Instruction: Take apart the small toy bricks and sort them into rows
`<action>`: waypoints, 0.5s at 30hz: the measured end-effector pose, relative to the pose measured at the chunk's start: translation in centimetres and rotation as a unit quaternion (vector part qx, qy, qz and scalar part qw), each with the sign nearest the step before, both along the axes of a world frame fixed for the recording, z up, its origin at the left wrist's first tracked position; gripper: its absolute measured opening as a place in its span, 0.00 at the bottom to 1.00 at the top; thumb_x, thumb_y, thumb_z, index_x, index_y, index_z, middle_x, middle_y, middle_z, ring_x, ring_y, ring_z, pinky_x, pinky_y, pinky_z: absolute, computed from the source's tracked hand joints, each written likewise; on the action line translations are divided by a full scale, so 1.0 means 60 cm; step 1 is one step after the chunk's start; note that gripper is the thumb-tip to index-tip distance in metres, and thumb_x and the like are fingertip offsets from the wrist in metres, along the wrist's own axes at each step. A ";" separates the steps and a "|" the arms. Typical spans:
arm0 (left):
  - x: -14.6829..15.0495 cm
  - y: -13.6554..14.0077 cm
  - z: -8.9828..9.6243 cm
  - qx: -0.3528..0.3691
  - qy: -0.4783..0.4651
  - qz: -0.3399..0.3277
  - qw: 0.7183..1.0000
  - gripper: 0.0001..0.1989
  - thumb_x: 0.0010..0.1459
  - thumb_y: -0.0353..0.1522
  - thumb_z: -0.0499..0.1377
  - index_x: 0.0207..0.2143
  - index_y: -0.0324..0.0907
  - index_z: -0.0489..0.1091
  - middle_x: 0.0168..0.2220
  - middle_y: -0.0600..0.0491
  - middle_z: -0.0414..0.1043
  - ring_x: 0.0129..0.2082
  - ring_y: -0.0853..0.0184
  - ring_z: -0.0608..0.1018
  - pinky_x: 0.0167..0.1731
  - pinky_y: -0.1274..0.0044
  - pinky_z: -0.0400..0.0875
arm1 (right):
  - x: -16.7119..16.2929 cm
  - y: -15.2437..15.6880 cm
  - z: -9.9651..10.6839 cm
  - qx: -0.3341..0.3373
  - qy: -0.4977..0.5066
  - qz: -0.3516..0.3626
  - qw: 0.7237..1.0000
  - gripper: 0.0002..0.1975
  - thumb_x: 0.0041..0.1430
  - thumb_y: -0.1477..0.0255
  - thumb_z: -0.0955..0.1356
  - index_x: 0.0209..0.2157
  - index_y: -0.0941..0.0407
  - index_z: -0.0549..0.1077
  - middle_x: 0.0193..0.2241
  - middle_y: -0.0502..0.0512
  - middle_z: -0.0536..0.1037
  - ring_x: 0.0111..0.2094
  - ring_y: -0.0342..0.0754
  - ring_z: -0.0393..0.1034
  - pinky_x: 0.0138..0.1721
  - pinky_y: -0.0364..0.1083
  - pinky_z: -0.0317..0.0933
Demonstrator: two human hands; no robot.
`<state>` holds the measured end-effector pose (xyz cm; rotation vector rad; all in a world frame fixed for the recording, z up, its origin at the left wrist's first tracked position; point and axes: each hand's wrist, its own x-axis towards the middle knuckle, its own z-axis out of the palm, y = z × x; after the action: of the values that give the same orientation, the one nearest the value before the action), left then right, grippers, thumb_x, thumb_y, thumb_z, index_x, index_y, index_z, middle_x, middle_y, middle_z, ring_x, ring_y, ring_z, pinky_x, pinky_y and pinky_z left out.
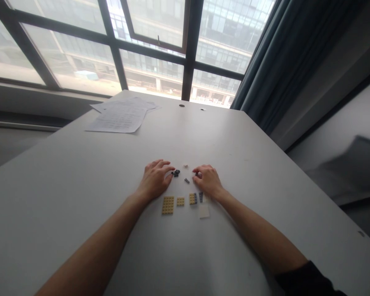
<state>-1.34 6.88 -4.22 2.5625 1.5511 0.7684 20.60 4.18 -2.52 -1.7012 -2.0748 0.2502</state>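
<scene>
Your L hand [156, 177], fingers narrowly parted, is nearer: small black plastic pcs [176, 173] lie at its tips, R side, on white surface [228, 139]; hold unconfirmed. Your R hand [209, 180]: fingers curled, contents unconfirmed. Pcs' long axis unclear.

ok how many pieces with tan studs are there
3: a large tan plate at left, a small tan plate beside it, and a tan and gray piece to its right. The left hand or right hand could hide more.

the left hand [155, 179] and right hand [209, 180] sit apart, fingers [164, 163] curled toward each other, 2 forearms [107, 236] slanting up from below.
</scene>
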 end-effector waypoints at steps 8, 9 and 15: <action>-0.001 0.001 -0.003 0.007 -0.011 0.004 1.000 0.14 0.57 0.35 0.54 0.42 0.46 0.75 0.50 0.49 0.72 0.55 0.54 0.67 0.55 0.60 0.57 | 0.000 0.009 -0.009 0.033 0.015 -0.006 0.999 0.11 0.53 0.71 0.69 0.39 0.55 0.77 0.38 0.54 0.80 0.43 0.51 0.69 0.49 0.49 0.58; -0.001 0.001 -0.003 0.008 -0.012 0.003 1.000 0.14 0.57 0.35 0.54 0.42 0.46 0.75 0.49 0.49 0.72 0.55 0.55 0.67 0.55 0.60 0.57 | 0.000 0.009 -0.009 0.038 0.025 -0.007 0.999 0.11 0.53 0.71 0.70 0.39 0.55 0.77 0.38 0.54 0.80 0.43 0.51 0.69 0.49 0.49 0.58; -0.003 0.000 -0.003 0.017 -0.020 -0.002 1.000 0.14 0.57 0.35 0.53 0.42 0.45 0.75 0.49 0.49 0.72 0.54 0.56 0.67 0.55 0.61 0.57 | 0.016 -0.003 0.002 0.096 0.121 0.005 0.988 0.11 0.51 0.72 0.71 0.39 0.55 0.76 0.35 0.51 0.80 0.38 0.49 0.71 0.46 0.49 0.61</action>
<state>-1.50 6.89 -4.41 2.5567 1.5341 0.8479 21.54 3.99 -2.37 -1.4686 -1.8662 0.2401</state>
